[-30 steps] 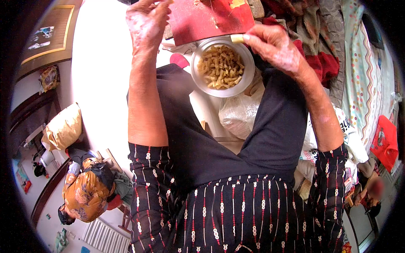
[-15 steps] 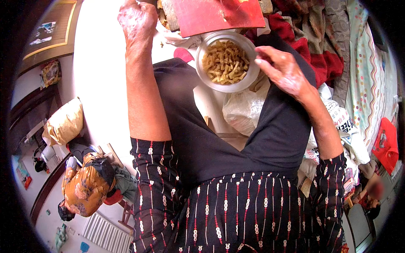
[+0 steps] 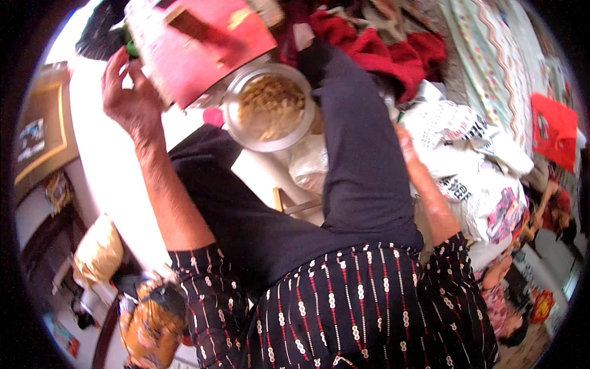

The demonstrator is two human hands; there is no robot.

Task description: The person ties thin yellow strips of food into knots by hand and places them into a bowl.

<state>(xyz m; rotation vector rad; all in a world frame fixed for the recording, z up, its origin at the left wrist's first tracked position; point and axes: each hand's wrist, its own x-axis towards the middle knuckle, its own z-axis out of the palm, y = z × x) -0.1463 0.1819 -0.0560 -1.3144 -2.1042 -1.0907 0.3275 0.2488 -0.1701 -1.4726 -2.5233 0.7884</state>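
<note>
My left hand [image 3: 132,101] is raised beside the left edge of a red board [image 3: 178,71], fingers bent but apart, with nothing visible in them. A dark green and black thing [image 3: 104,31] lies just beyond its fingertips. On the board rests a dark brown bar-shaped piece [image 3: 200,29], blurred. Against the board's near corner stands a round metal bowl [image 3: 231,120] of short yellow-brown cut pieces [image 3: 270,104]. My right hand [image 3: 404,140] is down at the outer side of my right thigh, next to white printed plastic bags [image 3: 439,126]; its fingers are mostly hidden.
A clear plastic bag [image 3: 308,163] sits between my legs below the bowl. Crumpled red cloth [image 3: 393,58] lies beyond my right knee. A red bag [image 3: 553,126] is at the far right. One person in an orange top [image 3: 150,326] is at lower left; others are at the right.
The view has swung, shifting the scene leftward. My right hand has left the bowl's rim and dropped beside my thigh. The left hand has gone from a fist to parted fingers.
</note>
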